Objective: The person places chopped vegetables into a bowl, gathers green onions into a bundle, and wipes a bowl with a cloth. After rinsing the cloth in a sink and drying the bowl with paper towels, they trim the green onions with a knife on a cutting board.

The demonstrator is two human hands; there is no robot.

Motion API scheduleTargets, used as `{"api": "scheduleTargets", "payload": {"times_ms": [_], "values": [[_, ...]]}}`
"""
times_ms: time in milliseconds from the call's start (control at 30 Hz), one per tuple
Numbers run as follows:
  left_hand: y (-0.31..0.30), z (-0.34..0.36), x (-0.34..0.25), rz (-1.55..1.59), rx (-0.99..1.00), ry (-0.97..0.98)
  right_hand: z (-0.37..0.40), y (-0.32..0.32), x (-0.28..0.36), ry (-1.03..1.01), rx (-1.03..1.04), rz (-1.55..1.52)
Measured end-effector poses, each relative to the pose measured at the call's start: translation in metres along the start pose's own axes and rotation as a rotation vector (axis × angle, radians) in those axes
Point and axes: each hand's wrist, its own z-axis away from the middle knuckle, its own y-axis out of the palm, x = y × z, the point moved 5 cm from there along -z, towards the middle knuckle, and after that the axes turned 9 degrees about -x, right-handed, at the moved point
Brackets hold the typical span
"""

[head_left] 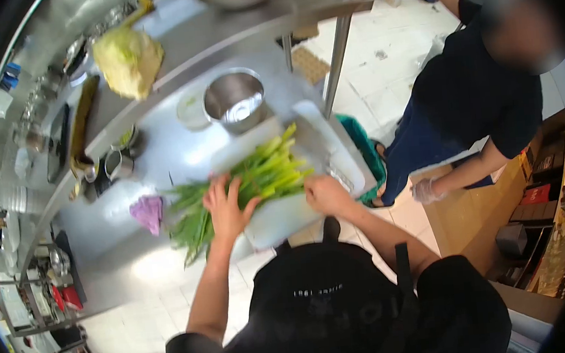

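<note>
A bunch of long green stalks lies across a white cutting board on the steel counter. My left hand rests on the leafy part of the bunch with its fingers spread. At the pale ends of the stalks, my right hand is closed with its fingers curled in. What it holds, if anything, cannot be made out. A steel pot stands behind the board, and a purple cloth lies left of the leaves.
A cabbage sits on the raised shelf. Small metal cups stand at the left. A metal post rises behind the counter's right end, near a green-lined bin. Another person stands at the right.
</note>
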Motion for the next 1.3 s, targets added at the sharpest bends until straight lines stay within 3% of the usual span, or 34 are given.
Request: {"api": "scheduleTargets", "payload": {"times_ms": [33, 200, 367, 600, 667, 733, 800, 867, 933, 1000, 1167, 1300], "values": [[0.004, 0.012, 0.005, -0.009, -0.082, 0.011, -0.003, 0.001, -0.004, -0.003, 0.005, -0.005], [0.014, 0.045, -0.002, -0.121, 0.014, 0.115, -0.006, 0.006, 0.003, -0.039, -0.017, 0.008], [0.019, 0.05, 0.007, -0.122, -0.06, 0.171, -0.011, -0.002, 0.01, -0.074, 0.041, -0.015], [0.009, 0.061, 0.02, -0.053, -0.045, 0.114, -0.015, -0.002, -0.001, -0.051, 0.076, 0.073], [0.003, 0.061, 0.021, -0.031, 0.019, 0.095, -0.02, -0.025, 0.024, -0.21, -0.031, 0.168], [-0.002, 0.057, 0.019, 0.054, 0.059, 0.012, -0.036, -0.072, 0.072, -0.245, 0.093, -0.166], [-0.002, 0.055, 0.022, 0.093, 0.02, 0.009, -0.041, -0.121, 0.134, -0.403, 0.356, -0.668], [-0.005, 0.049, 0.024, 0.091, -0.02, -0.029, -0.023, -0.182, 0.2, -0.772, 0.643, -0.995], [-0.006, 0.041, 0.022, 0.082, -0.075, -0.034, 0.004, -0.21, 0.243, -1.183, 0.883, -1.073], [-0.012, 0.031, 0.02, 0.092, -0.123, -0.059, 0.019, -0.242, 0.279, -1.304, 0.92, -1.005], [-0.012, 0.019, 0.024, 0.109, -0.173, -0.064, 0.018, -0.254, 0.304, -1.294, 0.851, -1.129], [-0.011, 0.02, 0.027, 0.111, -0.179, -0.114, 0.027, -0.251, 0.33, -1.371, 0.623, -0.968]]}}
